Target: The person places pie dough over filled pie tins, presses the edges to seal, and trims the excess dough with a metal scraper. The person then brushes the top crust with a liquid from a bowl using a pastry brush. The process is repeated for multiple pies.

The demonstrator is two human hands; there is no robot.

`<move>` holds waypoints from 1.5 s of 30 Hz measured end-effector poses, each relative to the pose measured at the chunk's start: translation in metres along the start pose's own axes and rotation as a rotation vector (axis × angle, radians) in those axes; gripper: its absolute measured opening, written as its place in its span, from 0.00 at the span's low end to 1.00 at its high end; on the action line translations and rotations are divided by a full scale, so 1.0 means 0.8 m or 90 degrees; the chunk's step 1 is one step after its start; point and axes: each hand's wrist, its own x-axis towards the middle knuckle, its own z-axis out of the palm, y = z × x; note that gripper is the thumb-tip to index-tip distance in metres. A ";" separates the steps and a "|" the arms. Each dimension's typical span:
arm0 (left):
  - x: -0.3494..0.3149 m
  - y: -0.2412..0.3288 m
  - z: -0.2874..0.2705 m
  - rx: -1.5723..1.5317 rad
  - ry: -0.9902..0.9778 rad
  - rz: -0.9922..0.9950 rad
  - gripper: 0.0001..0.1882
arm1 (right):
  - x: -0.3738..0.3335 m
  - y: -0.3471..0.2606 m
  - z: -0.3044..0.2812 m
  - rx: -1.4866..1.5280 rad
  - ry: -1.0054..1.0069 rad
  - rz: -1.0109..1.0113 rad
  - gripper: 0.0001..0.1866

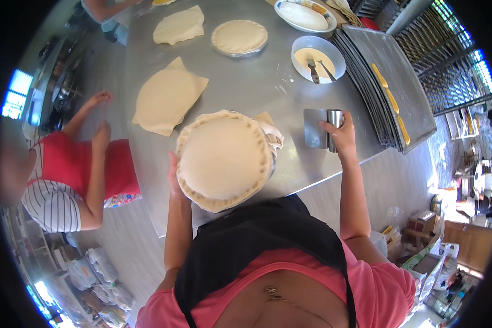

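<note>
A round pie (223, 158) with a pale unbaked top crust and crimped edge is in front of me, its foil pan showing along the lower right rim. My left hand (173, 174) grips it at the left side; most of the fingers are hidden beneath it. To the right, my right hand (341, 131) is closed around the rolled metal handle of a bench scraper (315, 129), its blade pointing left, at the tabletop. Crumpled dough trimmings (271, 133) lie against the pie's right side. Beyond it rests a rolled dough sheet (169, 98).
Farther back on the steel table (246, 82) are another pie (239, 37), a smaller dough sheet (179, 25), a bowl of yellowish liquid (338, 59) with brushes and a bowl of flour (305, 15). Stacked baking trays (391, 71) line the right. A person in a red apron (87, 164) stands left.
</note>
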 end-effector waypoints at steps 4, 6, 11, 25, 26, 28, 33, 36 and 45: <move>-0.015 0.010 -0.024 0.002 -0.002 0.066 0.36 | 0.005 0.055 0.016 -0.096 -0.008 0.027 0.32; -0.023 0.020 -0.030 -0.032 -0.069 0.096 0.36 | 0.016 0.064 0.045 -0.094 -0.035 0.011 0.34; -0.040 0.045 -0.022 -0.007 0.046 0.159 0.36 | 0.019 0.030 0.145 -0.109 -0.250 -0.088 0.36; 0.061 -0.026 0.047 0.035 -0.025 -0.032 0.38 | -0.023 0.022 0.079 0.139 -0.024 0.134 0.32; 0.070 -0.041 0.057 0.027 -0.015 -0.074 0.38 | -0.025 0.032 0.052 0.211 0.046 0.189 0.30; 0.088 -0.071 0.076 0.038 -0.024 -0.133 0.38 | -0.043 0.051 0.001 0.305 0.127 0.231 0.29; 0.129 -0.149 0.106 0.046 -0.122 -0.200 0.34 | -0.098 0.087 -0.055 0.345 0.297 0.231 0.22; 0.154 -0.189 0.119 0.041 -0.087 -0.252 0.33 | -0.122 0.103 -0.059 0.384 0.357 0.223 0.22; 0.180 -0.216 0.150 0.061 -0.041 -0.210 0.32 | -0.134 0.114 -0.056 0.436 0.339 0.249 0.23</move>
